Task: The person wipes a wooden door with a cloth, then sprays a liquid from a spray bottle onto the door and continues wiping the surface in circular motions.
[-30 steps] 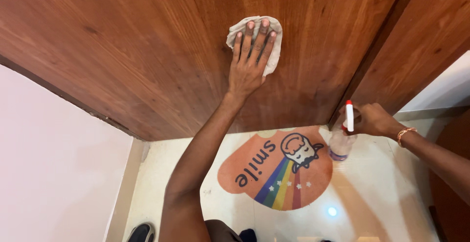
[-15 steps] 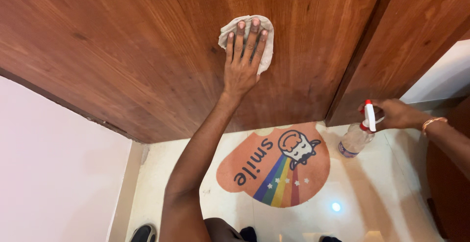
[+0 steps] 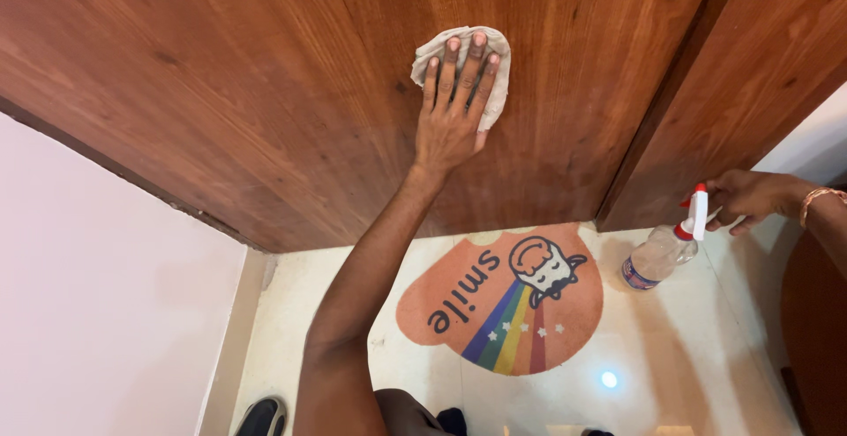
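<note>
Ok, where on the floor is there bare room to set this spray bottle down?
Bare tile lies right of the round mat, below the spray bottle in the right hand, and left of the mat toward the wall. The shoe crowds the bottom left.

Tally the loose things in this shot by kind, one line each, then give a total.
Cloth, under the left hand: 1
Spray bottle, in the right hand: 1
Floor mat: 1
Shoe, partly in view: 1
Total: 4
</note>
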